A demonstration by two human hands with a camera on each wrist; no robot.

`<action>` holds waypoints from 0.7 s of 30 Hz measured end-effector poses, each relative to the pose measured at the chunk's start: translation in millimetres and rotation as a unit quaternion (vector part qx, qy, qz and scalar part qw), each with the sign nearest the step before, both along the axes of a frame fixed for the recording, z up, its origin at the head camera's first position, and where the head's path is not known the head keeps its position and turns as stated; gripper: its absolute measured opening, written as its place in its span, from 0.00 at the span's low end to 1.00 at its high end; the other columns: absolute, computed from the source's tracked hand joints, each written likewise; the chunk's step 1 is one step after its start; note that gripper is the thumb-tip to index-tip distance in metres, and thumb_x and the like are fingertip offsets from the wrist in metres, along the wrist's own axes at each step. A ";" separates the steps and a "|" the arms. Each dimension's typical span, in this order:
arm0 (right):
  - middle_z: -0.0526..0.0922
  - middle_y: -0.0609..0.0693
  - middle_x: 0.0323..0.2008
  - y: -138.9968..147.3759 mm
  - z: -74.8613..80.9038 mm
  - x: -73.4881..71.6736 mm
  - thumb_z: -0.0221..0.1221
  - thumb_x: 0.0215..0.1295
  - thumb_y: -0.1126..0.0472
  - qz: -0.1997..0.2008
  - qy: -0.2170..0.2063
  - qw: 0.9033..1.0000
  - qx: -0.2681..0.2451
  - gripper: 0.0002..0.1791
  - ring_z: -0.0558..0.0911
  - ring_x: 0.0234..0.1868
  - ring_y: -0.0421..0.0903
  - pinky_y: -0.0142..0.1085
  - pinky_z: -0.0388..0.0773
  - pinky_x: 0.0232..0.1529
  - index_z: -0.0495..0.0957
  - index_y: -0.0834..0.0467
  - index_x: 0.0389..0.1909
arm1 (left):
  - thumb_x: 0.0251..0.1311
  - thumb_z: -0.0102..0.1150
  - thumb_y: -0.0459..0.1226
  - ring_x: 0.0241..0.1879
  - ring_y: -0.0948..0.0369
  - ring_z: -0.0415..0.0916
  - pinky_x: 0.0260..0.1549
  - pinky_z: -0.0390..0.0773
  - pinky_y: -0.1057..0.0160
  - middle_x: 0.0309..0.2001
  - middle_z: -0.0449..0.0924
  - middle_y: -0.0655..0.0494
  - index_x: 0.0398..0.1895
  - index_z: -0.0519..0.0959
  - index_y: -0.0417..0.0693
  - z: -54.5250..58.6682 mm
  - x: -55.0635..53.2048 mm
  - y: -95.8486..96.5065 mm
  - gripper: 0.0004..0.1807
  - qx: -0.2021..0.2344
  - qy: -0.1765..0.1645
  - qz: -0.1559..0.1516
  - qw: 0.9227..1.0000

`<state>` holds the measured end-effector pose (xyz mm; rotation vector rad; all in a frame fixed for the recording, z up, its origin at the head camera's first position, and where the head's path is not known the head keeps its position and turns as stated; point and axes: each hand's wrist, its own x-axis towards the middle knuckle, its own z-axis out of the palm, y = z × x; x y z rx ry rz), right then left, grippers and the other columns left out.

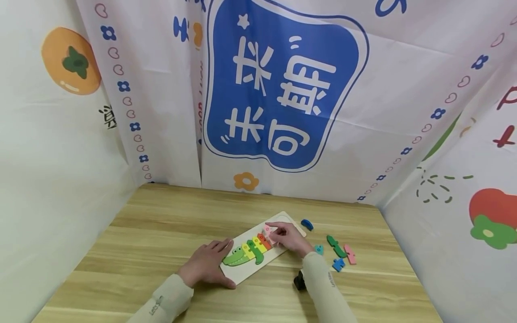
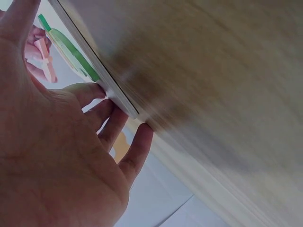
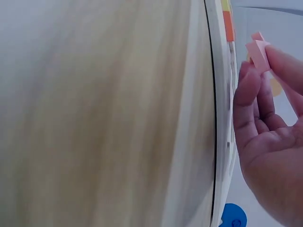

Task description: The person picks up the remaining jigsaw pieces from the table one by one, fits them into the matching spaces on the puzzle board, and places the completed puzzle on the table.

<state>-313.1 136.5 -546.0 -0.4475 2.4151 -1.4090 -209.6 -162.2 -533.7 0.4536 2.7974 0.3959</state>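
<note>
My right hand (image 1: 287, 237) pinches a pink puzzle piece (image 3: 258, 54) between thumb and fingers. In the head view that hand is over the pale puzzle board (image 1: 246, 272), beside an orange-red piece (image 1: 264, 241). The board lies slanted on the table. A green crocodile head (image 1: 235, 256) sits in it, followed by yellow, green and orange pieces towards the right. At the board's left end, my left hand (image 1: 208, 264) holds the edges, thumb at the near side and fingers at the far side. The left wrist view shows these fingertips against the board's rim (image 2: 118, 97).
Right of the board lie a dark blue piece (image 1: 307, 224), a light blue piece (image 1: 319, 249), a long green piece (image 1: 336, 246), a pink piece (image 1: 350, 255) and a blue piece (image 1: 338, 264). A small black object (image 1: 299, 281) is by the right sleeve. Printed cloth surrounds the table.
</note>
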 end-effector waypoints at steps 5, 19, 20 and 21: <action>0.84 0.51 0.43 -2.8 -3.8 -5.3 0.63 0.74 0.60 0.000 0.002 1.000 0.019 0.22 0.78 0.40 0.44 0.34 0.76 0.36 0.80 0.50 0.66 | 0.39 0.71 0.75 0.78 0.47 0.58 0.71 0.62 0.38 0.82 0.57 0.55 0.82 0.58 0.53 -1.5 -1.6 0.4 0.69 0.000 0.000 -0.001 1.000; 0.81 0.51 0.40 -6.3 -8.5 -9.8 0.62 0.73 0.63 0.004 0.006 0.999 0.048 0.21 0.74 0.39 0.45 0.34 0.71 0.38 0.81 0.53 0.65 | 0.39 0.72 0.74 0.78 0.47 0.58 0.71 0.62 0.37 0.82 0.57 0.55 0.82 0.59 0.52 2.1 1.1 0.3 0.68 0.005 -0.002 0.000 1.000; 0.82 0.51 0.39 -6.3 -8.5 -10.1 0.62 0.73 0.63 0.006 0.007 0.999 0.047 0.21 0.75 0.39 0.45 0.34 0.71 0.37 0.82 0.53 0.64 | 0.39 0.72 0.74 0.78 0.47 0.58 0.71 0.62 0.37 0.82 0.57 0.55 0.82 0.59 0.52 1.5 1.0 0.1 0.68 0.005 -0.001 0.000 1.000; 0.82 0.51 0.39 -6.2 -8.4 -10.1 0.62 0.72 0.63 0.007 0.007 0.999 0.047 0.20 0.74 0.39 0.45 0.34 0.71 0.38 0.82 0.53 0.64 | 0.39 0.72 0.74 0.78 0.47 0.58 0.71 0.62 0.37 0.82 0.57 0.55 0.82 0.58 0.52 1.1 1.0 0.0 0.69 0.004 0.000 0.000 1.000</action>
